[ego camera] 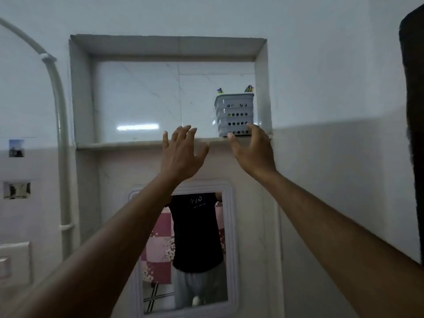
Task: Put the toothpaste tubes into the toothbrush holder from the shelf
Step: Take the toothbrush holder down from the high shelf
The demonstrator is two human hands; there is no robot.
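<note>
A grey perforated toothbrush holder [234, 112] stands at the right end of the recessed wall shelf [146, 144]. Two coloured tube ends [249, 88] stick up above its rim, one at each back corner. My right hand [253, 152] is raised just below and in front of the holder, fingers spread and curved, its fingertips overlapping the holder's base; I cannot tell whether they touch it. My left hand [181, 154] is up at the shelf's front edge, left of the holder, fingers apart and holding nothing.
A white-framed mirror [183, 249] hangs below the shelf and reflects a person's torso. A white pipe [60, 138] runs down the wall at the left. A dark object [413, 111] fills the right edge. The niche left of the holder holds nothing visible.
</note>
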